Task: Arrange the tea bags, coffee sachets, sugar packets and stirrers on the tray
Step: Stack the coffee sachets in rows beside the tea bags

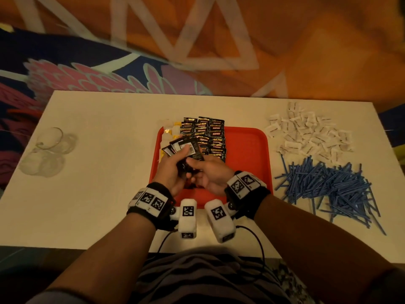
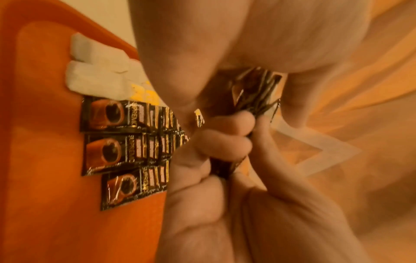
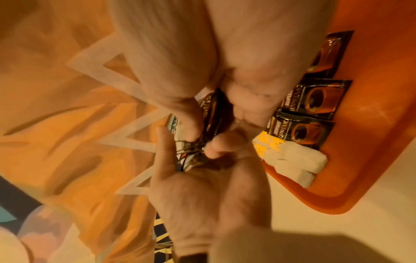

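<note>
Both hands hover over the near part of the red tray (image 1: 247,150) and share a fanned stack of black coffee sachets (image 1: 187,150). My left hand (image 1: 175,167) grips the stack from the left, thumb on top. My right hand (image 1: 205,173) pinches its lower end. In the left wrist view the stack's edges (image 2: 256,92) stick out between the fingers. More coffee sachets (image 1: 211,137) lie in overlapping rows on the tray, with white and yellow tea bags (image 1: 169,132) along its left edge. White sugar packets (image 1: 306,132) and blue stirrers (image 1: 328,185) lie in piles on the table, right of the tray.
The white table (image 1: 105,172) carries a cluster of clear plastic lids or cups (image 1: 48,150) at its far left. The tray's right half (image 1: 249,163) is bare red. Cables (image 1: 258,242) hang over the near table edge. Patterned orange fabric lies beyond the table.
</note>
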